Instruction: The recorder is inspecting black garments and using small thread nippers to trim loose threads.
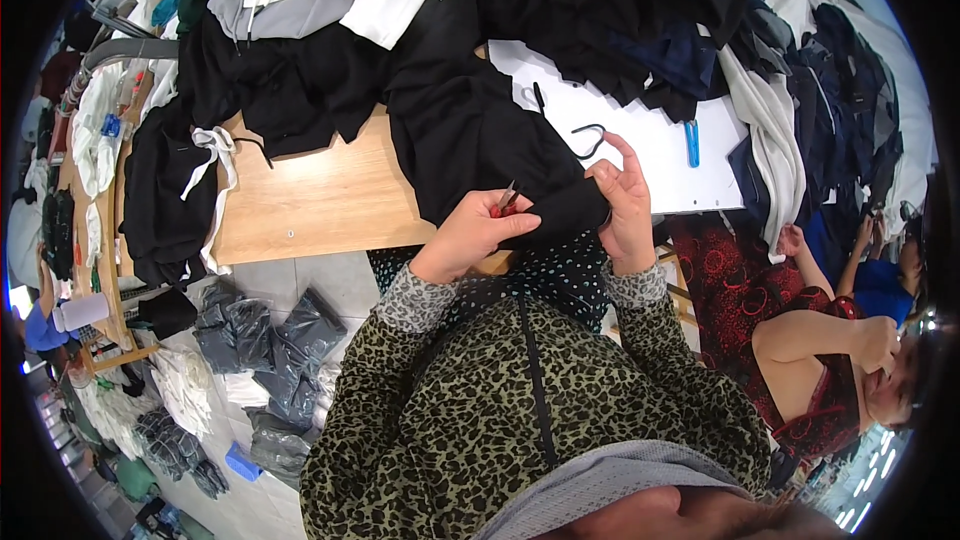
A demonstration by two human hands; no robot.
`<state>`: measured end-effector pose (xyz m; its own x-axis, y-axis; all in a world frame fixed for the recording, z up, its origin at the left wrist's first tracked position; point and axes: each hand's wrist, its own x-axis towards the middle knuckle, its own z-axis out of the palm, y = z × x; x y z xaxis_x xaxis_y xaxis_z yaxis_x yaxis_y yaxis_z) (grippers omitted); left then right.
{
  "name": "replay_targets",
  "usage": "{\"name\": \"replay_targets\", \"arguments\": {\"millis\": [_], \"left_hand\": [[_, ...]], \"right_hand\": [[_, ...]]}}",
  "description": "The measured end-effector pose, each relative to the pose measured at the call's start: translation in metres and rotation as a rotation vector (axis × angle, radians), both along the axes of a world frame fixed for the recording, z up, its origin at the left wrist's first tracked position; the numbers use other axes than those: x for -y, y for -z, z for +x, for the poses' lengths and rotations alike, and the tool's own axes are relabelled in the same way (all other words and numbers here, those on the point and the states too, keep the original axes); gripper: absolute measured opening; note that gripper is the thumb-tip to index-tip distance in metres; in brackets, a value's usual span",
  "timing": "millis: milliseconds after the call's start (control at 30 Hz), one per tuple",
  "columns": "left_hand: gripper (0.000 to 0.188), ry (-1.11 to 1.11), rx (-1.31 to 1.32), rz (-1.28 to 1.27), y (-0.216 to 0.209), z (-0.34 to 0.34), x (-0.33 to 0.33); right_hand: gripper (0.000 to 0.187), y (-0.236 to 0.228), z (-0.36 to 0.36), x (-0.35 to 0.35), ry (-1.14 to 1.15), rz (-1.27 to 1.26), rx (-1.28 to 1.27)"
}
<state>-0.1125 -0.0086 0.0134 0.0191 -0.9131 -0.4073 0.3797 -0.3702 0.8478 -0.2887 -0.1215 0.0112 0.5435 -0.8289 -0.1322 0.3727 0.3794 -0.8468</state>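
A black garment (470,135) hangs over the table's front edge toward me, its near end stretched between my hands. My left hand (465,238) is closed, with small red-handled thread snips (507,202) in the fingers, blades pointing up. The thumb of that hand presses on the black cloth. My right hand (626,208) pinches the cloth's right edge between thumb and fingers, one finger raised. Just above that hand, a black cord (590,143) curls over the white board (640,130). A pair of blue snips (692,143) lies on this board.
Heaped black clothes (610,0) cover the table's far side, with white and grey pieces (290,5) among them. A pale wooden tabletop (310,190) shows at left. Bagged garments (290,340) lie on the floor. A person in a red-patterned dress (740,280) sits close at right.
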Motion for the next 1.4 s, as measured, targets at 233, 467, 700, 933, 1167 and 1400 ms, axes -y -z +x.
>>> {"name": "replay_targets", "arguments": {"millis": [233,467,700,933,1167,1400], "left_hand": [[0.013,0.086,-0.040,0.013,0.013,0.011,0.002],[0.009,0.090,-0.026,0.012,0.014,0.014,-0.001],[0.013,-1.067,0.155,-0.199,-0.014,0.070,-0.013],[0.015,-1.299,0.332,-0.107,0.026,0.128,-0.083],[0.016,-1.341,0.290,-0.128,0.035,0.120,-0.094],[0.018,-1.214,0.287,-0.450,0.013,0.114,-0.108]], "right_hand": [[0.053,0.005,-0.020,0.008,0.244,0.019,0.004],[0.052,0.012,-0.027,0.006,0.246,0.011,0.017],[0.038,0.007,-0.033,0.009,0.213,-0.265,-0.182],[0.035,0.070,-0.046,-0.046,0.236,-0.081,-0.613],[0.023,0.070,-0.016,-0.036,0.150,-0.155,-0.721],[0.019,0.045,-0.035,0.027,0.450,-0.017,-0.363]]}}
